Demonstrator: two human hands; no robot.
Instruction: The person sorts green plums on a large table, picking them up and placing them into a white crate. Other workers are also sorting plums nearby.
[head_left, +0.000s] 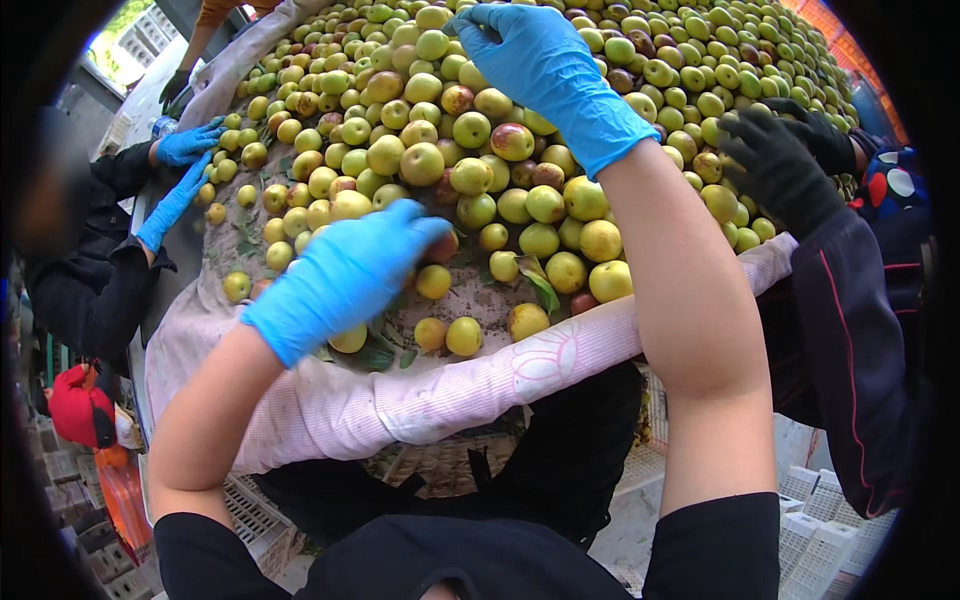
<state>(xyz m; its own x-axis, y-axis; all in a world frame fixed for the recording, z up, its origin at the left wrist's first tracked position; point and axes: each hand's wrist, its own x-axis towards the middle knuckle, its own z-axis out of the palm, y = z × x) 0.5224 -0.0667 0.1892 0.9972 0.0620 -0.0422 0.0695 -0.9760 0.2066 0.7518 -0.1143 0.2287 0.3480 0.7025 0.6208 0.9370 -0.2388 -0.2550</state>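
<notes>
A broad heap of green and yellow jujubes (472, 130), some blotched reddish brown, lies before me on a pale cloth. My left hand (345, 274), in a blue disposable glove and blurred, is over the near left part of the heap. Its fingertips are by a reddish jujube (442, 246); whether they grip it is unclear. Farther up the heap, my right hand (544, 75), also blue-gloved, reaches in with bent fingers. Its palm faces down, which hides anything beneath it. Loose jujubes (464, 336) and green leaves (371, 354) lie near the cloth's front edge.
A rolled pink cloth rim (450, 390) borders the heap in front of me. Blue-gloved hands (180, 161) of a person work at the left edge. On the right are another person's dark gloves (784, 161). White plastic crates (817, 525) stand below at right.
</notes>
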